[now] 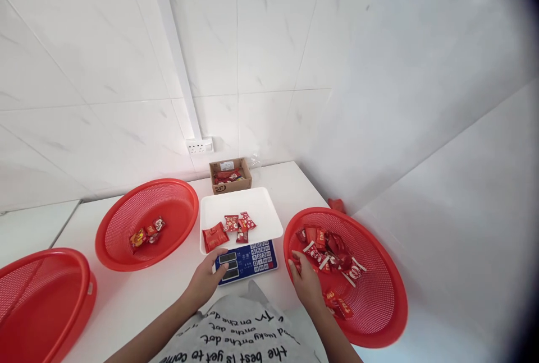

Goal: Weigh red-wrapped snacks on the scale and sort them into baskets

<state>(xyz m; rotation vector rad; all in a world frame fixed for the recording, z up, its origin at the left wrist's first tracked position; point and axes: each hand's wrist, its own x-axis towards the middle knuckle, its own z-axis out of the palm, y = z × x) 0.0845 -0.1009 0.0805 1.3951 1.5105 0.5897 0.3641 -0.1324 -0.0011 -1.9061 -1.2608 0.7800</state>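
My left hand [207, 274] rests at the left end of a blue digital scale [246, 265], thumb and index finger apart, the thumb over its displays. On the scale's white tray [259, 203] lie a larger red packet [215, 237] and several small red-and-white packets [243, 224]. My right hand [306, 281] reaches over the near-left rim of the right red basket [385, 295], fingers curled. Something red shows between its thumb and fingers; what it is I cannot make out. Several red snack packets [332, 251] lie in that basket beside the hand.
A red basket [181, 223] with several packets [147, 233] stands left of the scale, and another red basket [78, 279] is at the far left. Behind the tray sits a small cardboard box [231, 183] of red packets. A tiled wall [269, 60] with a socket [200, 146] borders the table.
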